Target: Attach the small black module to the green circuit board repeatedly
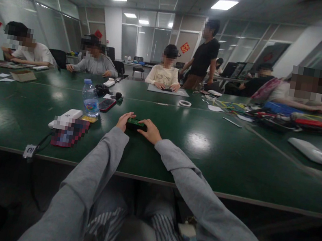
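Both of my hands hold a small black case with a green circuit board [136, 122] in its top, low over the green table [166, 162] in front of me. My left hand [123, 121] grips its left end, with the fingers along the far side. At the other end, my right hand [152, 132] has its thumb at the near edge and its fingers reaching over the board. Its underside is hidden, so I cannot tell whether it touches the table.
Left of my hands are a water bottle [91, 98], a white power bank [65, 118], a red-edged phone [70, 133] and a yellow packet [89, 119]. Farther off lie a tape roll [184, 104], a pen [231, 123] and piled cables. Several people sit across the table; one person stands.
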Demonstrator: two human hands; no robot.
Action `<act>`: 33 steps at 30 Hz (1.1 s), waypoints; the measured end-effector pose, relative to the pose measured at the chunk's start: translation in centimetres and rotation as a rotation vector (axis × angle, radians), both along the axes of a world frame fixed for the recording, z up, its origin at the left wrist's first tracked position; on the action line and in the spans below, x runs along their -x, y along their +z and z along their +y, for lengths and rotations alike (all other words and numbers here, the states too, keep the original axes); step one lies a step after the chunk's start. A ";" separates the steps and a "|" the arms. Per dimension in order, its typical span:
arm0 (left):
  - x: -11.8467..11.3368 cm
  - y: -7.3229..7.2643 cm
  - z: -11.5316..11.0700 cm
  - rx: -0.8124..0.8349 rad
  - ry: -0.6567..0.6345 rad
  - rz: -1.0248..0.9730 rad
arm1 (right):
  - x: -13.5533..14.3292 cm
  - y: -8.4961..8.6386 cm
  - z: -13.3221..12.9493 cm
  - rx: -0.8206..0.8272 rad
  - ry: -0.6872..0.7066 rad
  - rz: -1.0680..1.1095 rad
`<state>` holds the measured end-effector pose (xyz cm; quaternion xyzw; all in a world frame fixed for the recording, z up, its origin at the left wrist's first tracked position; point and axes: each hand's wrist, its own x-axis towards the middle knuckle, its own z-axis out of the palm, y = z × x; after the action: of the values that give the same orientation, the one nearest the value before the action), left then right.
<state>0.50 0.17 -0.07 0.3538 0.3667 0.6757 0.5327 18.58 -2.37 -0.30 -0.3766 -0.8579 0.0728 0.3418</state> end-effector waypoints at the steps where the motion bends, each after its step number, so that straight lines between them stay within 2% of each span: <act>1: 0.0 0.1 0.0 -0.002 0.001 -0.003 | 0.0 0.0 -0.1 0.001 -0.008 -0.012; 12: -0.4 0.5 -0.5 -0.055 -0.078 -0.004 | 0.1 0.2 -0.4 -0.029 -0.008 -0.056; 19: -0.7 1.1 -0.8 -0.018 -0.007 -0.080 | 0.6 1.0 -1.4 -0.222 -0.040 -0.098; 26: -1.5 1.7 -2.2 0.063 -0.226 -0.018 | 1.1 1.7 -2.1 -0.264 -0.158 -0.026; 33: -1.2 1.6 -2.0 0.099 -0.210 -0.036 | 1.1 1.8 -2.2 -0.261 -0.170 -0.002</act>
<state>1.74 -1.80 1.54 0.3514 0.3510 0.6035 0.6237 17.50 -4.57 1.46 -0.4004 -0.8255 -0.0689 0.3918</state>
